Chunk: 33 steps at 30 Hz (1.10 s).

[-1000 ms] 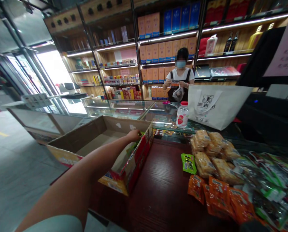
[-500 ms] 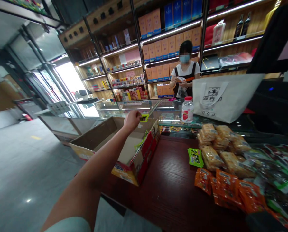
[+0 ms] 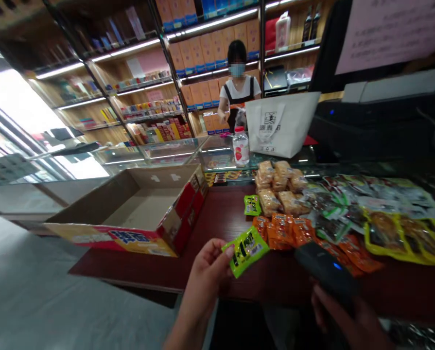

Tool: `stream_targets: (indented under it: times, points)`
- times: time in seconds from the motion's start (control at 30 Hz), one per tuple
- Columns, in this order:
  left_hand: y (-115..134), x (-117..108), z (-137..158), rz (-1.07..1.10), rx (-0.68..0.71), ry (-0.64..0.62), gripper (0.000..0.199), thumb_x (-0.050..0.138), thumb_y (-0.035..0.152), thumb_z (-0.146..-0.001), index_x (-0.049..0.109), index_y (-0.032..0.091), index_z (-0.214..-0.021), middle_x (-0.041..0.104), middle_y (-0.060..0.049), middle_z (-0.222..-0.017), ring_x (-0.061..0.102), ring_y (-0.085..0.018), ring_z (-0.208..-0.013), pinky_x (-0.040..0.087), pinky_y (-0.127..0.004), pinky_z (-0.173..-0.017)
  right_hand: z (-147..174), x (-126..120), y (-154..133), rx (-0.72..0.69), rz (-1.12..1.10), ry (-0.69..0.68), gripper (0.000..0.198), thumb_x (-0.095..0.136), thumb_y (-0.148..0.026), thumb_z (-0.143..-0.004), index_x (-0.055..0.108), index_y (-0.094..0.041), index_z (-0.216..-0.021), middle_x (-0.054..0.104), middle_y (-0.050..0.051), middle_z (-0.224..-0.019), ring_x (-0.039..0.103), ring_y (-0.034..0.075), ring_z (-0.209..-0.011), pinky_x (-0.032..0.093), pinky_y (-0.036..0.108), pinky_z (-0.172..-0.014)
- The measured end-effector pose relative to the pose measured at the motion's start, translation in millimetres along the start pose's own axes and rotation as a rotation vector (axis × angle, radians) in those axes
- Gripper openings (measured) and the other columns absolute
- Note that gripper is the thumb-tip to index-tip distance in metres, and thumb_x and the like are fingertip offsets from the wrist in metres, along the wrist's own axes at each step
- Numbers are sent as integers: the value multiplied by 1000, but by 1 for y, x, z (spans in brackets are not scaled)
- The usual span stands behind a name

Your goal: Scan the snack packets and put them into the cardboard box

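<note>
One green packet (image 3: 249, 250) is resting in the narrow pinch of our left hand (image 3: 208, 272), and we are holding it by its left edge, thumb on top, with its printed face turning upward above the near part of the dark red table (image 3: 217, 214). With our right hand (image 3: 343, 318) we are gripping a black handheld device (image 3: 324, 267), its blue light glowing; our fingers there are lying in shadow, so we are not seeing exactly how they close. Just beyond our packet, orange packets (image 3: 283, 228) are lying in a cluster, and a second green packet (image 3: 252, 205) is sitting beside wrapped golden blocks (image 3: 270, 201). Farther right, yellow-edged packages (image 3: 385, 233) are lying flat. To our left, an open cardboard box (image 3: 130, 238) is standing on the table. Ahead, a red-capped bottle (image 3: 241, 149) is standing upright just beside a white bag (image 3: 290, 126), and a masked person (image 3: 239, 92) in dark straps is standing behind them.
</note>
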State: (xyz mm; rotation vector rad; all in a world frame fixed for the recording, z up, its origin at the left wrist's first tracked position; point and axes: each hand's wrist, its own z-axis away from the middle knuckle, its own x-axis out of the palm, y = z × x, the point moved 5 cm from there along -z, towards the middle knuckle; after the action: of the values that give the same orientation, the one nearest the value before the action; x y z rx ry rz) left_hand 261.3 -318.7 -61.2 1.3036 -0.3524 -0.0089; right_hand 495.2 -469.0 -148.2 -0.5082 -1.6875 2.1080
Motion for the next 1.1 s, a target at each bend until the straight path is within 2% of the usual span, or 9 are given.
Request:
stream_targets:
  times: [0.1,0.23,0.4,0.6,0.7,0.8,0.97,1.1]
  points:
    - [-45,18,17,55,-153,-37,45,93,48,-52,63,22,-72,64,-1,-74,60,-14,-62,52,-24,-55,8,9,-6,5,-171,-25,55,75,-70,-79,71,-17,-90,67,3,-63,61,20,-53,52,28,-50]
    - [-75,35,35,35,-258,-114,45,93,50,-52,64,22,-71,67,-2,-77,61,-14,-65,53,-24,-56,20,12,-12,-39,-280,40,50,81,-58,-80,66,-14,-99,69,2,-63,59,16,-50,49,24,-50]
    - [-85,45,42,-13,-283,-169,41,92,50,-56,66,23,-73,66,-1,-76,61,-14,-66,54,-23,-57,28,8,-13,24,-285,70,49,86,-54,-75,67,-14,-95,69,1,-57,59,17,-49,49,24,-50]
    - [-92,53,45,13,-353,-199,45,97,42,-48,72,22,-79,71,-2,-84,67,-15,-73,59,-23,-63,31,1,-8,16,-326,168,49,87,-51,-72,68,-13,-98,71,2,-58,62,18,-51,51,25,-52]
    - [-95,56,49,1,-380,-229,40,95,40,-55,71,19,-79,72,-3,-80,69,-16,-72,60,-25,-62,30,-1,-1,3,-331,201,48,87,-52,-72,68,-15,-95,70,2,-59,63,19,-51,51,25,-51]
    - [-94,56,49,2,-341,-208,38,93,40,-60,68,16,-78,73,-3,-77,70,-16,-67,60,-24,-58,27,-1,3,-9,-320,179,50,87,-53,-72,68,-15,-98,70,2,-59,63,19,-51,52,25,-52]
    - [-77,47,32,-76,-138,-126,35,89,40,-65,70,15,-82,75,-3,-77,70,-15,-66,59,-22,-59,25,-6,-1,-55,-284,100,47,81,-54,-82,67,-17,-106,74,4,-73,66,19,-61,55,27,-60]
    - [-62,33,12,-108,8,-38,36,89,40,-65,72,16,-85,76,-2,-82,70,-15,-69,60,-22,-63,30,-7,-5,-51,-154,-35,41,73,-58,-88,67,-17,-94,73,5,-71,67,21,-61,55,29,-61]
